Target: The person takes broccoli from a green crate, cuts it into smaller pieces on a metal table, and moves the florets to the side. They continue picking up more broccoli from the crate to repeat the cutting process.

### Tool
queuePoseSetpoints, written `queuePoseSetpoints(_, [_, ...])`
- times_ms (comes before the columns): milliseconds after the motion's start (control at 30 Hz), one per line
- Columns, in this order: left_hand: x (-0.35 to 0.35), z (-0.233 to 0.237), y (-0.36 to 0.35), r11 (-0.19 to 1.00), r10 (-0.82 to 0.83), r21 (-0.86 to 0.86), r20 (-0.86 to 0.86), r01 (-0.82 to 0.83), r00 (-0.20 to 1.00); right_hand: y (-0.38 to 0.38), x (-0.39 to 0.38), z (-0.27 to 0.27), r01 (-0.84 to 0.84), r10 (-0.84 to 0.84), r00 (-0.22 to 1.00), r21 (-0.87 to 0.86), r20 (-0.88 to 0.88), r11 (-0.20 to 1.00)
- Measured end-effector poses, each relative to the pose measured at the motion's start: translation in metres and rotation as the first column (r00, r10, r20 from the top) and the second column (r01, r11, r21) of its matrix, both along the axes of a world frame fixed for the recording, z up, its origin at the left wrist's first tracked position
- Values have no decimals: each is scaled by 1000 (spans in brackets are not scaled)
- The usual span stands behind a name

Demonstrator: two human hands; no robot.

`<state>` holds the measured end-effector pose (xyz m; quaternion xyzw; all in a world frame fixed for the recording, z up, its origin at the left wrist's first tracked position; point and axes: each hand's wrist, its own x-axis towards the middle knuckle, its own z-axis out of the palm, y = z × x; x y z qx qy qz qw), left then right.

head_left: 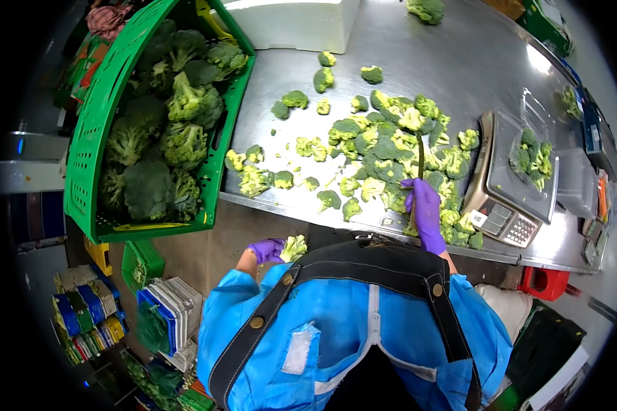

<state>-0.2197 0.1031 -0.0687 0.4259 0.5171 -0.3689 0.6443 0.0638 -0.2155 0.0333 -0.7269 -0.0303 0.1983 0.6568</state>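
Note:
My left hand [266,250], in a purple glove, is low in front of the table edge and closed on a pale broccoli piece [294,248]. In a matching glove, my right hand [427,211] grips a knife [420,156] whose dark, narrow blade points away from me over the table. Around and beyond that blade lies a heap of cut broccoli florets [384,147]. Smaller florets and crumbs are scattered to the left of the heap. A green crate [89,157] with whole broccoli heads [185,103] stands tilted at the left.
On the right, a weighing scale [504,212] bears an open clear plastic tub [528,161] with florets. A white box [291,24] stands at the back of the metal table [445,61]. Stacked plastic trays [178,308] are on the floor at lower left.

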Motion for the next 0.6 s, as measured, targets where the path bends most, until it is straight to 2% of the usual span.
queuePoseSetpoints(33, [0,-9,-1,994,60,86,74,-67,995,3,0,0,-11,11,1000,8,-2,1000])
queuePoseSetpoints(67, [-28,-107,33,965,242,20,303,-260,922,5,0,2,-27,27,1000,-8,-5,1000])
queuePoseSetpoints(100, [-51,-195,64,901,423,-138,491,-411,761,8,1,4,-40,40,999,-25,-5,999])
queuePoseSetpoints(133, [-14,-150,56,725,629,-69,472,-685,618,10,2,7,-53,52,999,-41,-12,998])
queuePoseSetpoints(167, [30,-92,45,490,743,9,518,-872,423,13,1,9,-55,55,998,-39,-11,998])
queuePoseSetpoints(200, [36,-89,52,488,745,7,518,-873,420,15,1,11,-65,64,998,-54,-10,996])
queuePoseSetpoints(267, [45,-87,58,365,781,-60,563,-929,270,17,3,20,-90,91,996,-86,11,992])
queuePoseSetpoints(300, [40,-93,61,354,785,-74,566,-932,253,17,5,21,-99,102,994,-89,26,991])
queuePoseSetpoints(333, [26,-105,66,514,712,220,430,-829,555,17,6,18,-98,101,994,-90,30,991])
queuePoseSetpoints(367, [14,-112,66,645,592,466,196,-606,782,17,5,17,-97,99,995,-93,25,991])
queuePoseSetpoints(400, [10,-104,62,640,599,465,197,-611,776,17,5,17,-99,102,995,-105,20,989])
queuePoseSetpoints(433, [10,-77,54,881,225,398,128,-257,966,18,5,17,-108,111,994,-105,20,989])
queuePoseSetpoints(467, [13,-44,46,939,-200,302,98,162,975,18,4,16,-109,111,994,-114,12,987])
queuePoseSetpoints(533, [37,51,22,987,-159,35,360,157,919,20,1,12,-100,98,995,-112,-21,989])
queuePoseSetpoints(600, [60,103,20,998,-63,25,693,63,718,22,-1,10,-119,117,993,-111,-25,987])
